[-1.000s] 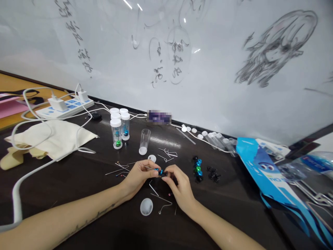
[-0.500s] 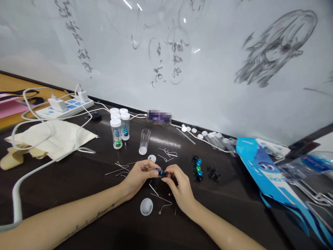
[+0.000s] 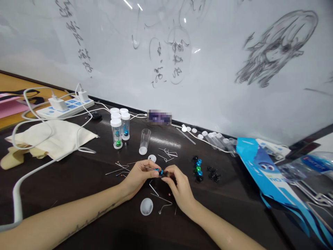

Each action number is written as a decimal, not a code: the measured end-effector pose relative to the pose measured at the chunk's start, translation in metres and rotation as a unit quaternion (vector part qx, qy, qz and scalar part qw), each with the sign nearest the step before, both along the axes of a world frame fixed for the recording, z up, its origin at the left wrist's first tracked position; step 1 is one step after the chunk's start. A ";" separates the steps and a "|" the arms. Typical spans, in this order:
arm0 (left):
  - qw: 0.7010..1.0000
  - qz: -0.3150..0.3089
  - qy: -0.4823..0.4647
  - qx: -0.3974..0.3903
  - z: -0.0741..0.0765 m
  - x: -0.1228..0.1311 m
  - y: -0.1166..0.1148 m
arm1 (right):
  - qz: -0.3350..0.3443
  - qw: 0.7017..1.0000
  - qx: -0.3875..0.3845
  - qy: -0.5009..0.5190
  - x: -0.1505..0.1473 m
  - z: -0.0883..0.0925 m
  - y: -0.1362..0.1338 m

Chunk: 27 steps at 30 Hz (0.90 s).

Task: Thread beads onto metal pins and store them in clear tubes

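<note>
My left hand (image 3: 139, 176) pinches a thin metal pin (image 3: 148, 168) that carries small blue beads (image 3: 158, 171) near its end. My right hand (image 3: 179, 185) meets it from the right, fingers pinched at the pin's tip, on a small dark bead I can barely make out. Both hands hover just above the dark table (image 3: 78, 173). Loose pins (image 3: 118, 170) lie to the left and below the hands. A white round cap (image 3: 146, 206) rests in front of them.
An open clear tube (image 3: 144, 141) and capped vials with beads (image 3: 118, 132) stand behind the hands. Blue, green and black beads (image 3: 198, 169) sit to the right. A cream cloth (image 3: 52, 139), power strip (image 3: 66, 104), white cables, empty tubes (image 3: 215, 139) and a blue packet (image 3: 270, 177) lie around.
</note>
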State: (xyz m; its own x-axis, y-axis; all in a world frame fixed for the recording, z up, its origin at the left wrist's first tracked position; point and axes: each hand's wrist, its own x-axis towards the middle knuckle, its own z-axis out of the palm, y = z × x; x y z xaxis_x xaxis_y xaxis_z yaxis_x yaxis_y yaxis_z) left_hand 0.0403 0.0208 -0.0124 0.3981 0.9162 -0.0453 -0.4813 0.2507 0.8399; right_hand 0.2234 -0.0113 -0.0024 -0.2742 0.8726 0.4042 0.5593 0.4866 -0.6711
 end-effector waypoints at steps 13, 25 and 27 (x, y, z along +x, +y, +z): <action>1.000 -0.008 0.004 0.001 -0.001 0.000 0.000 | -0.002 1.000 -0.017 -0.015 0.000 -0.001 0.000; 1.000 -0.004 0.016 0.000 0.003 0.001 -0.001 | 0.025 0.999 -0.019 -0.007 0.000 0.001 0.002; 1.000 -0.004 0.013 -0.001 0.003 0.001 -0.001 | 0.023 1.000 -0.017 -0.002 0.001 0.000 0.001</action>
State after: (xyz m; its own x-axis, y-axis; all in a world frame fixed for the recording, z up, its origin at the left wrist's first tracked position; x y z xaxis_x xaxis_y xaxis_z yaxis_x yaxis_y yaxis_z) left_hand 0.0414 0.0199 -0.0093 0.4041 0.9129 -0.0572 -0.4574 0.2559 0.8516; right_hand 0.2240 -0.0099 -0.0022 -0.3161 0.8723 0.3731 0.5392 0.4887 -0.6858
